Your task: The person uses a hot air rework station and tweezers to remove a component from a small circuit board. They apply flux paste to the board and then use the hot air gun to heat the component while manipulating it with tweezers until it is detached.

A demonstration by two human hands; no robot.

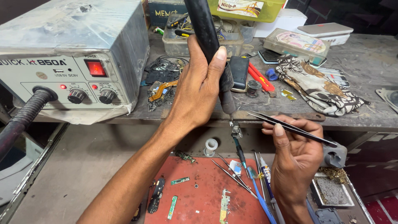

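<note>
My left hand [198,85] grips a black hot-air handpiece [207,35], held upright with its metal nozzle [228,103] pointing down. Just under the nozzle a small circuit part [236,132] is propped up by a thin holder above a red work mat [199,195]. My right hand [296,153] holds metal tweezers [286,124], their tips pointing left, a little right of the nozzle and above the small part.
A grey hot-air station [74,58] with a lit red switch stands at the left, its hose [18,120] hanging down. Small boards, tools and pens lie on the mat. Phones, plastic boxes and a patterned cloth [319,85] cover the shelf behind.
</note>
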